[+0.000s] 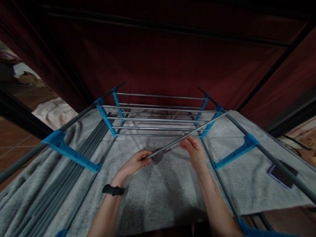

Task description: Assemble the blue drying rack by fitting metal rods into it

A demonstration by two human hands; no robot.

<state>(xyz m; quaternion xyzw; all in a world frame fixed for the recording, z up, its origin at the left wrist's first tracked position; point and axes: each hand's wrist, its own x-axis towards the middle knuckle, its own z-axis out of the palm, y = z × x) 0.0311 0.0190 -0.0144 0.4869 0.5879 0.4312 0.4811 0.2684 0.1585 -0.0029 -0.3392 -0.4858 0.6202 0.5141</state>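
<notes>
A thin grey metal tube [170, 144] slants up to the right between my hands. My left hand [139, 160] pinches its lower left end. Farther along, the fingers of my right hand [192, 147] are closed on the same tube. Its far end reaches the right side of a rack frame, over a blue plastic bracket [212, 121]. Behind my hands, several grey cross bars [158, 120] span the blue brackets of the rack. Nearer me, a left blue bracket [71, 153] and a right blue bracket [235, 154] have no bars between them.
Several loose grey tubes [66, 177] lie on the left of the grey towel [158, 197]. A phone [282, 174] rests on the right, partly behind a frame pole. A dark red panel [158, 59] stands behind the rack. Striped cloth [55, 113] lies at the left.
</notes>
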